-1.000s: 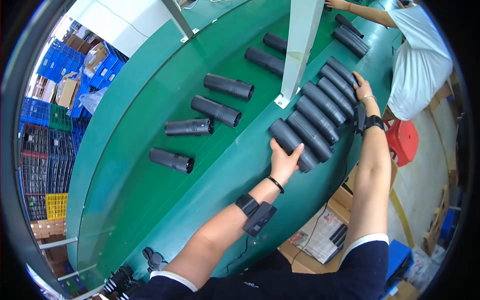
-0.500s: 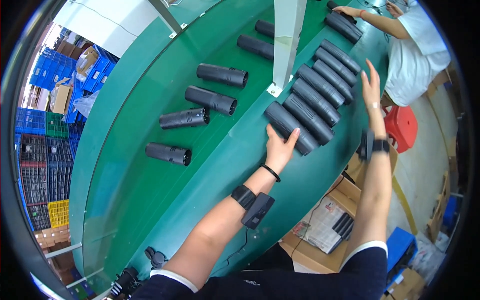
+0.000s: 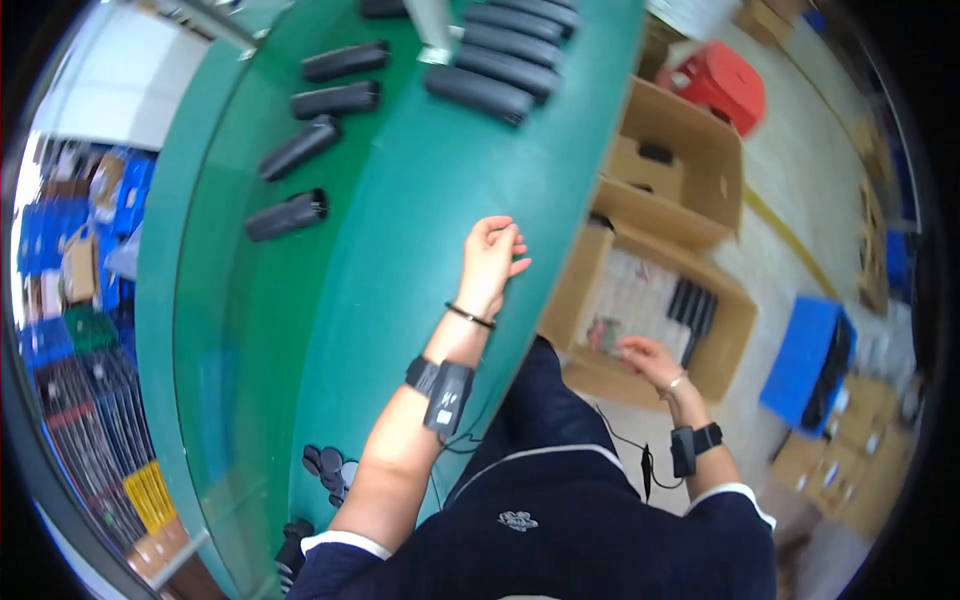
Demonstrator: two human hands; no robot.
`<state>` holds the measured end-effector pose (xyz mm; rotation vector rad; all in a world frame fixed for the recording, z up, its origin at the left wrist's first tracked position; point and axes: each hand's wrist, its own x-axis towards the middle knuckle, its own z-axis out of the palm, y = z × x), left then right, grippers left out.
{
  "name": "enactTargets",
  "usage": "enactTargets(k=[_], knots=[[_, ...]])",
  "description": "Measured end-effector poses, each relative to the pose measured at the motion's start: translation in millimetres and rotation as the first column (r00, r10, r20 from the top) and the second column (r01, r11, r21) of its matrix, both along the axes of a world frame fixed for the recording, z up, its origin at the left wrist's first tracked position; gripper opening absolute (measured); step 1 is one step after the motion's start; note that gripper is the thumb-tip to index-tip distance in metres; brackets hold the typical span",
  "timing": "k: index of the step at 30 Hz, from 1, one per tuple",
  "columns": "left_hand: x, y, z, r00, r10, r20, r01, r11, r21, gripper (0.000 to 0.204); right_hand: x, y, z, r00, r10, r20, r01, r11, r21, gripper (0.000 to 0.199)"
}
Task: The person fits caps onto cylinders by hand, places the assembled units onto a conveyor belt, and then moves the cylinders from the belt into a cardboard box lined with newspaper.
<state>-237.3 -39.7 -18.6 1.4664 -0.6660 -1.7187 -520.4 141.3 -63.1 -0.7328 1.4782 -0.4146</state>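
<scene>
Over the green worktop [image 3: 430, 210], my left hand [image 3: 490, 262] is loosely curled, and no object shows in its fingers. My right hand [image 3: 650, 362] is held out over an open cardboard box [image 3: 735, 330], its fingers a little blurred, partly stretched, and holding nothing I can see. In that box lie printed paper [image 3: 635, 290] and several dark cylinders [image 3: 690, 308] at its right side. Beyond my left hand, a row of black ribbed cylindrical housings [image 3: 480, 95] lies side by side on the worktop. More black housings [image 3: 288, 215] lie apart on the brighter green strip to the left.
A second open box [image 3: 690, 150] stands behind the first, with small dark pieces inside. A metal post [image 3: 432, 30] rises from the worktop. Small dark round parts [image 3: 325, 465] lie near my left elbow. A red stool [image 3: 720, 85] and blue crate [image 3: 808, 365] stand right.
The view has swung right and down. My left hand has come away from the nearest housing and curled. My right hand has moved from beside the row to over the box.
</scene>
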Motion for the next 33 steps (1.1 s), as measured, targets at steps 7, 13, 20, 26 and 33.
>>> enactTargets(k=[7,13,20,26,33], knots=[[-119.7,70.3,-97.6,0.926,-0.296,-0.233,0.342,0.921,0.188,0.020,-73.6,143.5,-161.4,0.999,0.035,-0.034,-0.027,0.975,0.221,0.025],[-175.7,116.3,-178.1,0.889,-0.298,-0.348,0.425,0.820,0.383,0.018,-138.6,181.3,-172.3,0.989,-0.125,-0.080,0.141,0.956,0.256,0.027],[-316.7,145.1,-270.3,0.850,-0.422,-0.315,0.526,0.718,0.455,0.019,-314.8,219.9,-238.4,0.982,0.021,-0.189,0.036,0.957,0.289,0.026],[-478.2,156.0,-407.3,0.831,-0.515,-0.213,0.548,0.687,0.478,0.023,-483.7,212.7,-449.0,0.895,0.113,-0.431,-0.099,0.994,0.054,0.026],[-582.8,158.6,-617.6,0.769,-0.639,0.008,0.600,0.725,0.339,0.041,-580.4,95.1,-602.8,0.698,0.000,-0.716,0.066,0.996,0.065,0.047]])
